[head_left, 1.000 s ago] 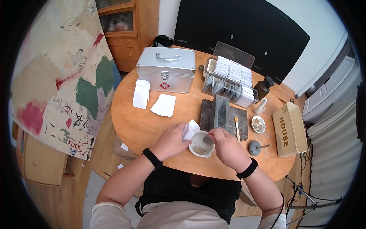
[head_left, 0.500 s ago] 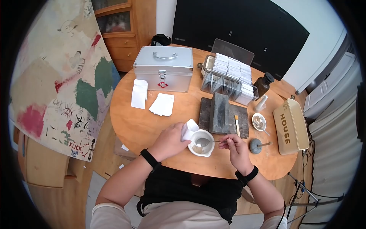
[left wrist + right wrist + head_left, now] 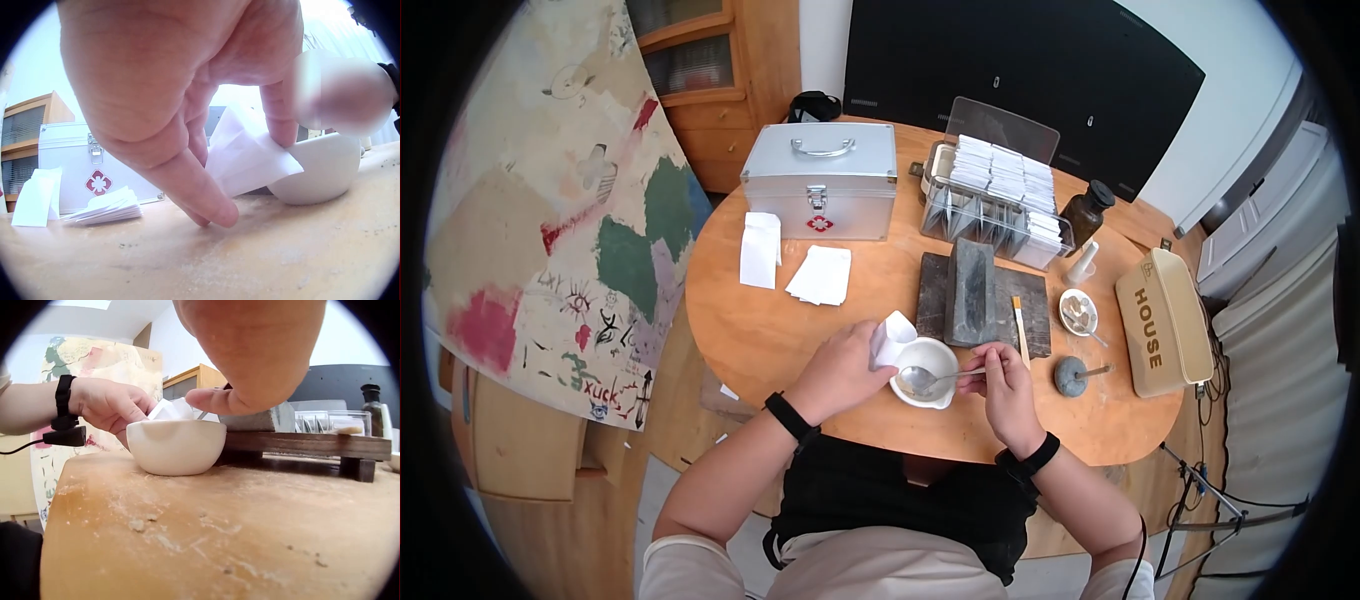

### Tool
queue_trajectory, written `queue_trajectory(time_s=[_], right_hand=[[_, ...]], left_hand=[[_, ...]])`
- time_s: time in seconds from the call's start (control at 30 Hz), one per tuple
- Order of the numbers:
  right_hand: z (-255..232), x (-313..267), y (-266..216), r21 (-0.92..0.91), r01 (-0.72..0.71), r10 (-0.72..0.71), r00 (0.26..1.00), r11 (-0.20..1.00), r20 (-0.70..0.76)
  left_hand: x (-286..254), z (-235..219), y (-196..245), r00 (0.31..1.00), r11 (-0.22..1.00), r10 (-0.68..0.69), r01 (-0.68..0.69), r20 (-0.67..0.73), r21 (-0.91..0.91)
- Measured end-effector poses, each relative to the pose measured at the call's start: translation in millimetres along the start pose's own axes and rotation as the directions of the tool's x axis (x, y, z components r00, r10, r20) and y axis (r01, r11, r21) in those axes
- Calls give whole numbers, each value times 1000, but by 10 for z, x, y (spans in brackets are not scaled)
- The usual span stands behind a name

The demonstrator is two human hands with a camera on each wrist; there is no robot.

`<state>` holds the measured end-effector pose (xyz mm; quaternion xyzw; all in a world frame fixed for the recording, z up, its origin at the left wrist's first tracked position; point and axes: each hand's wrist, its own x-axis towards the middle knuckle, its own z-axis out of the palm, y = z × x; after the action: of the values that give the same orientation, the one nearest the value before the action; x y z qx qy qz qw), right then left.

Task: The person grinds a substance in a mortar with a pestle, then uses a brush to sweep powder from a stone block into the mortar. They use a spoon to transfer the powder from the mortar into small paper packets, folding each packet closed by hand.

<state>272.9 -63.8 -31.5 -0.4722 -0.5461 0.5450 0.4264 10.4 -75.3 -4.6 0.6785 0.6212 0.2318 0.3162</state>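
My left hand holds an opened white paper packet at the left rim of a white bowl with a small pouring lip. In the left wrist view, the thumb and fingers stand around the folded paper, whose open edge overlaps the rim. On the bowl's other side, my right hand pinches the handle of a metal spoon. The spoon's head lies over the left part of the bowl, close by the packet's mouth. Some pale brownish material shows inside the bowl; the spoon partly covers it.
Behind the bowl, a grey stone block stands on a dark board beside a brush. Right are a small dish, a round stone and a HOUSE tin. Farther back stand a silver case and a packet-filled box.
The spoon's head has moved from the right side of the bowl leftward to near the packet. My right hand has shifted away from the rim and turned. The left hand stays with the packet.
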Motion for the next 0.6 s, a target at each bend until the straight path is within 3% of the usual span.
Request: queue_trajectory(time_s=[0.07, 0.27, 0.33, 0.43, 0.6], right_hand=[[10, 56, 17, 100, -66, 66, 998, 993, -4], [19, 55, -31, 132, -73, 72, 997, 988, 16], [0, 39, 4, 165, -93, 94, 996, 982, 2], [16, -11, 23, 231, -135, 146, 989, 963, -28], [14, -19, 19, 314, -187, 214, 975, 931, -54]], left_hand=[[3, 8, -14, 1000, 1000, 2, -2, -6, -9], [-13, 28, -34, 1000, 1000, 5, -6, -21, -10], [-18, 62, -75, 992, 996, 88, -91, -87, -24], [-17, -9, -10, 1000, 1000, 4, -4, -13, -7], [-22, 35, -45, 998, 999, 35, -36, -54, -13]])
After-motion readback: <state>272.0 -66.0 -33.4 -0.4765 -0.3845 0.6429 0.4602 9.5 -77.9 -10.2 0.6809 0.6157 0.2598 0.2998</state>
